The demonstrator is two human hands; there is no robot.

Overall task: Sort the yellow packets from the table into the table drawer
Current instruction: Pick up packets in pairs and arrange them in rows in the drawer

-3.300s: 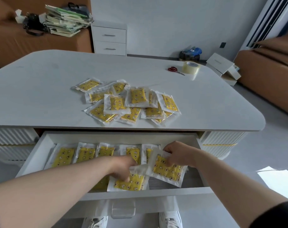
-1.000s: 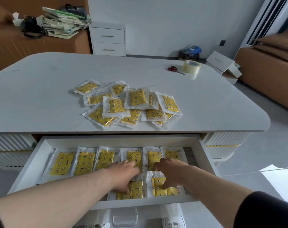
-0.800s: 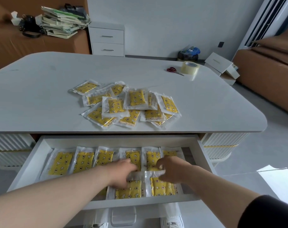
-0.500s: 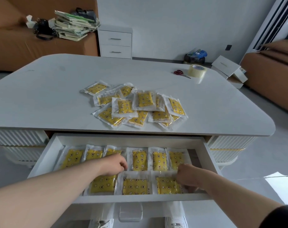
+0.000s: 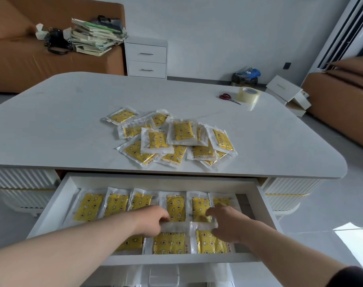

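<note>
A loose pile of yellow packets (image 5: 176, 139) in clear wrappers lies on the white table (image 5: 52, 121) near its front edge. Below it the white table drawer (image 5: 52, 206) stands pulled out. A back row of several packets (image 5: 89, 207) lies flat in it, with three more in a front row. My left hand (image 5: 151, 221) has its fingers curled on the clear top edge of the middle front packet (image 5: 168, 243). My right hand (image 5: 226, 223) rests its fingers on the top edge of the right front packet (image 5: 209, 243). My left forearm partly hides the left front packet (image 5: 131, 243).
Red-handled scissors (image 5: 226, 96) and a roll of clear tape (image 5: 249, 94) sit at the table's far right. Beyond the table are a white two-drawer cabinet (image 5: 146, 59), a brown sofa with stacked papers (image 5: 93, 36), and cardboard boxes (image 5: 286, 94) on the floor.
Both hands have drawn inward from the outer front packets to the top edges of the middle and right front packets. The view has shifted slightly. The pile on the table has not changed.
</note>
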